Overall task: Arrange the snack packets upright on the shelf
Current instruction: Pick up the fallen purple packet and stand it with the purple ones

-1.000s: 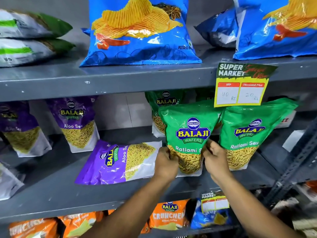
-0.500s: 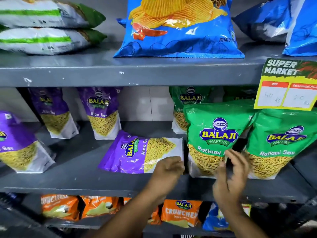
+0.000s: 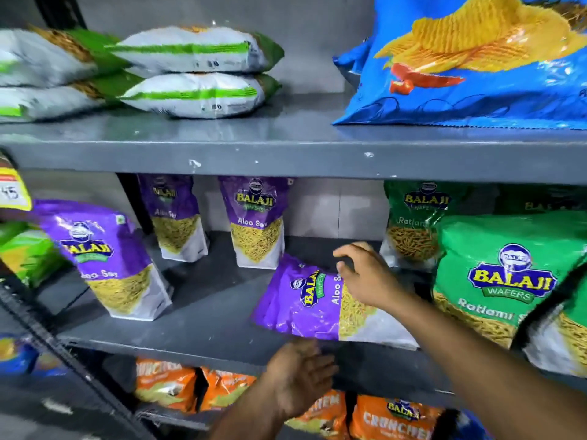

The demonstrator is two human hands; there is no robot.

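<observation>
- On the middle grey metal shelf (image 3: 203, 319), one purple-and-white Aloo Sev snack packet (image 3: 305, 308) lies flat on its back, its top end pointing left, close to the front edge.
- Right hand (image 3: 365, 277) hangs over that flat packet's right half, fingers spread and loosely curled, nothing pinched between them; whether the palm touches the foil, I cannot tell.
- Left hand (image 3: 300, 376) sits lower, in front of the shelf lip just below the packet's near edge, palm open, fingers together and blurred, gripping nothing.
- Behind the flat one, two purple Aloo Sev pouches stand upright near the back: one (image 3: 257, 223) just beyond the fallen packet's top end, another (image 3: 173, 217) further left.
- A larger-looking purple Aloo Sev pouch (image 3: 111, 265) stands at the front left, leaning a little, well apart from the hands.
- Over on the right, a green Ratlami Sev pouch (image 3: 498, 281) stands upright at the front, with another green pouch (image 3: 416, 223) upright behind it.
- Up top, white-and-green pillow packets (image 3: 197, 73) lie stacked flat on the upper shelf, and a big blue potato-chip bag (image 3: 470, 65) stands to their right.
- Down below, orange Crunchex bags (image 3: 397, 417) fill the lower shelf, partly hidden by the left forearm.
</observation>
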